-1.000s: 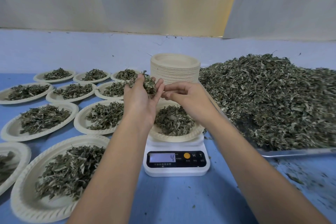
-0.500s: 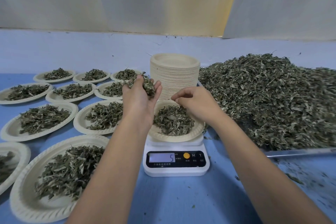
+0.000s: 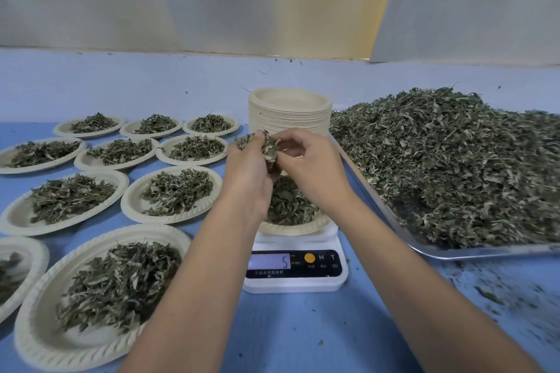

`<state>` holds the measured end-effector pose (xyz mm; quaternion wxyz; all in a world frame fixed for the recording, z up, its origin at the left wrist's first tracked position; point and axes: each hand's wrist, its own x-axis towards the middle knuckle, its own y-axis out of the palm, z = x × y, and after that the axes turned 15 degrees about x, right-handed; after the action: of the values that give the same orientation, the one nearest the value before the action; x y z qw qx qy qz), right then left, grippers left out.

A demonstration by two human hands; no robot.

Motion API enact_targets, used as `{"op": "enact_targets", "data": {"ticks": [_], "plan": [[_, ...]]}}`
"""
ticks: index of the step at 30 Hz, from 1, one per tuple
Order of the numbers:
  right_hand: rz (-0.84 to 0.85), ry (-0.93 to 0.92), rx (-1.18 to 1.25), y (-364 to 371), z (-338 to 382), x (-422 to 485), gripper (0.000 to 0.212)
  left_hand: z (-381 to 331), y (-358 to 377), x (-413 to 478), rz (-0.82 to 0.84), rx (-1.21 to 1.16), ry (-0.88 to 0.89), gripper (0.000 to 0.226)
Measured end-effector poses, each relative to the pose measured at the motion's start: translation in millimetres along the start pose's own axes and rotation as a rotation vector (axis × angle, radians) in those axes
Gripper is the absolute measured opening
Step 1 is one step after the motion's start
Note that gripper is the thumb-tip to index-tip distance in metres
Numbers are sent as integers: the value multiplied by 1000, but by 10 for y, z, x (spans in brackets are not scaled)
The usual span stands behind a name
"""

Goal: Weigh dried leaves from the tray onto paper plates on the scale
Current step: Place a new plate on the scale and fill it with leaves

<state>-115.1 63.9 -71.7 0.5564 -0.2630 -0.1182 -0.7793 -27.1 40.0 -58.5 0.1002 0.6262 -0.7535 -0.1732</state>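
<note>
A white digital scale [image 3: 295, 269] stands in front of me and its display reads 5. On it rests a paper plate [image 3: 295, 227] with a small heap of dried leaves [image 3: 288, 204]. Above that plate my left hand [image 3: 248, 174] cups a clump of dried leaves [image 3: 266, 145]. My right hand [image 3: 310, 168] touches the same clump from the right, fingertips pinching at it. A metal tray [image 3: 424, 248] heaped with dried leaves [image 3: 454, 160] lies to the right.
A tall stack of blank paper plates [image 3: 289, 110] stands behind the scale. Several filled plates [image 3: 172, 194] cover the blue table on the left, the nearest [image 3: 100, 288] at the front left. Leaf crumbs lie scattered at the front right [image 3: 491, 297].
My right hand rose from the plate on the scale and came back to the clump in my left hand. The scale went from 4 to 5.
</note>
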Motion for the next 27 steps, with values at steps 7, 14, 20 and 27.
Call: {"op": "enact_targets", "data": {"ticks": [7, 14, 20, 27], "plan": [[-56, 45, 18, -37, -50, 35, 25, -3, -31, 29, -42, -66, -35, 45], [-127, 58, -24, -205, -57, 111, 18, -35, -139, 115, -149, -76, -58, 52], [-6, 143, -22, -236, -39, 94, 19, -44, -157, 122, -155, -46, -50, 54], [-25, 103, 21, -208, 0, 90, 14, -43, -116, 97, -140, -62, -31, 54]]}}
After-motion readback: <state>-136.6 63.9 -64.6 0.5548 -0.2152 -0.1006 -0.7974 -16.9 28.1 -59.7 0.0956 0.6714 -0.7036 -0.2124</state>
